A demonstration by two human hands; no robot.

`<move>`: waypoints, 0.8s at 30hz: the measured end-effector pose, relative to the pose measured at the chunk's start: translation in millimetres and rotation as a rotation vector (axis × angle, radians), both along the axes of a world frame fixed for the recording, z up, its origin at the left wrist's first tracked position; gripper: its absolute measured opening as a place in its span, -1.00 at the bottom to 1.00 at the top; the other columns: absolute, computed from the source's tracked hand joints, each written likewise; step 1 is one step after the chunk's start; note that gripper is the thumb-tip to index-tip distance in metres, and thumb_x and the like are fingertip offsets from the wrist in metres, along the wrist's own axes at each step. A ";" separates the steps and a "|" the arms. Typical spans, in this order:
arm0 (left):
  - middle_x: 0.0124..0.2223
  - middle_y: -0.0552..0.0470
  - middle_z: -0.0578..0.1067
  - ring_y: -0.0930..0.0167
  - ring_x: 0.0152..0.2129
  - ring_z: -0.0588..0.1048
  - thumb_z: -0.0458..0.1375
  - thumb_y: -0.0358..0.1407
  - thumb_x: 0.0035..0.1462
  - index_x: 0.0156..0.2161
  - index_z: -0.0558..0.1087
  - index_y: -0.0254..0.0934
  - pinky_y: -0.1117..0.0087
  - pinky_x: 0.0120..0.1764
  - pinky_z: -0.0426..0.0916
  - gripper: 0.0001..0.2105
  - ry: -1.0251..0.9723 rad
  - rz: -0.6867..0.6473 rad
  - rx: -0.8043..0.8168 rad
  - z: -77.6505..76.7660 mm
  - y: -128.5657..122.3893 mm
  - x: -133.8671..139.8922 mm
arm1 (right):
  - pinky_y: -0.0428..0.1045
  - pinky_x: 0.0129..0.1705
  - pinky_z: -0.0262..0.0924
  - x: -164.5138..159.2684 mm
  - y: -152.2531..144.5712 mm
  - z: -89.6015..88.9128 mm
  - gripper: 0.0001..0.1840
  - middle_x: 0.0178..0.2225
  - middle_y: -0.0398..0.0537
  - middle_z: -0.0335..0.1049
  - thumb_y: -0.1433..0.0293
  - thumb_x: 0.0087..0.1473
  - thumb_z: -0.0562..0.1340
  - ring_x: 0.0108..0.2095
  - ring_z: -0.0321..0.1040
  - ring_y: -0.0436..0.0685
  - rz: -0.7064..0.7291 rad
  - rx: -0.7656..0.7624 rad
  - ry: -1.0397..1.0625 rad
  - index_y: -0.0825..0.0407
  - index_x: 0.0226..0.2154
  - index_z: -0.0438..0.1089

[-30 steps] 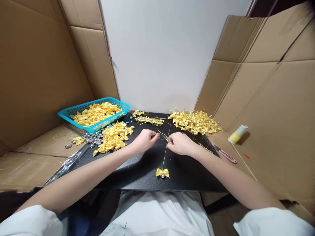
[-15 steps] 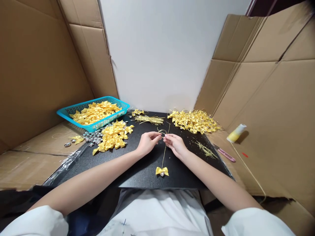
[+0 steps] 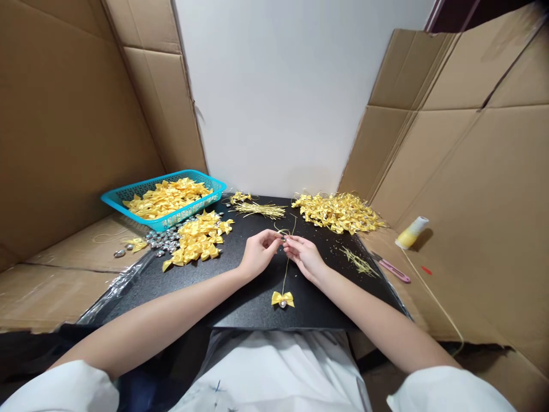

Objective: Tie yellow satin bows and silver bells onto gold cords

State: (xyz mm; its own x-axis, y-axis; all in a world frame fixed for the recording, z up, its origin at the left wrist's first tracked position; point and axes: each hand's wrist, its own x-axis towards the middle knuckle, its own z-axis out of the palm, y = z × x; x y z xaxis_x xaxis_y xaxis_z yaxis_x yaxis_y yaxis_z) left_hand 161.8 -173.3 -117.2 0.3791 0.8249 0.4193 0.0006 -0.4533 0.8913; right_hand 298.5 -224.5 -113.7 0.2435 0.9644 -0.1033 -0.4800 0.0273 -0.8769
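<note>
Over the middle of the black work surface, my left hand and my right hand meet fingertip to fingertip, both pinching a thin gold cord. Loose ends of the cord loop and stick out beyond the fingers; the spot where they grip is partly hidden. The cord runs down toward me to a yellow satin bow with a round silvery bead at its centre, lying near the front edge.
At left are a turquoise basket of yellow bows, a bow pile and silver beads. Cut cords lie behind; corded bows at back right. Cord scraps, a pink cutter and a thread spool lie right.
My fingertips have drawn slightly closer together on the cord. The bow stays in place on the surface.
</note>
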 end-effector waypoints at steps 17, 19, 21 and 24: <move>-0.41 -0.01 0.56 0.45 -0.54 0.48 0.25 -0.16 -0.03 -0.33 0.50 -0.35 0.46 -0.44 0.38 -0.75 -0.044 -0.055 -0.088 4.8 -2.6 0.0 | -0.09 -0.49 0.38 -3.9 -2.4 -0.7 -0.58 -0.59 -0.21 0.44 0.24 -0.41 0.50 -0.58 0.40 -0.02 -0.113 0.154 -0.203 0.03 -0.56 0.30; -0.39 -0.03 0.57 0.44 -0.52 0.49 0.26 -0.14 -0.05 -0.33 0.50 -0.35 0.45 -0.44 0.39 -0.73 -0.060 -0.082 -0.108 5.5 -3.1 0.2 | -0.07 -0.48 0.39 -3.2 -1.7 -1.6 -0.59 -0.57 -0.20 0.44 0.24 -0.39 0.49 -0.57 0.41 -0.01 -0.125 0.164 -0.232 0.02 -0.56 0.30; -0.39 -0.03 0.57 0.44 -0.52 0.49 0.26 -0.12 -0.05 -0.33 0.50 -0.34 0.45 -0.44 0.40 -0.71 -0.073 -0.105 -0.120 6.0 -3.5 0.3 | -0.06 -0.48 0.40 -2.5 -1.6 -1.5 -0.60 -0.58 -0.20 0.43 0.23 -0.37 0.49 -0.57 0.41 0.00 -0.138 0.169 -0.254 0.02 -0.56 0.30; -0.39 -0.03 0.57 0.45 -0.53 0.49 0.26 -0.12 -0.04 -0.33 0.50 -0.34 0.46 -0.45 0.40 -0.71 -0.074 -0.116 -0.108 6.3 -3.9 0.2 | -0.05 -0.48 0.40 -1.7 -2.0 -0.6 -0.60 -0.60 -0.21 0.41 0.21 -0.36 0.48 -0.58 0.40 0.01 -0.147 0.176 -0.277 0.01 -0.56 0.31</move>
State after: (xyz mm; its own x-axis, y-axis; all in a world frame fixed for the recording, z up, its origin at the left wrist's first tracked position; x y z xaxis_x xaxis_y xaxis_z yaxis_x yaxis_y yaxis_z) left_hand 162.0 -177.2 -110.9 0.4462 0.8189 0.3609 -0.1135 -0.3482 0.9305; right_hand 296.8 -226.4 -114.3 0.3764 0.9141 0.1508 -0.2046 0.2408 -0.9488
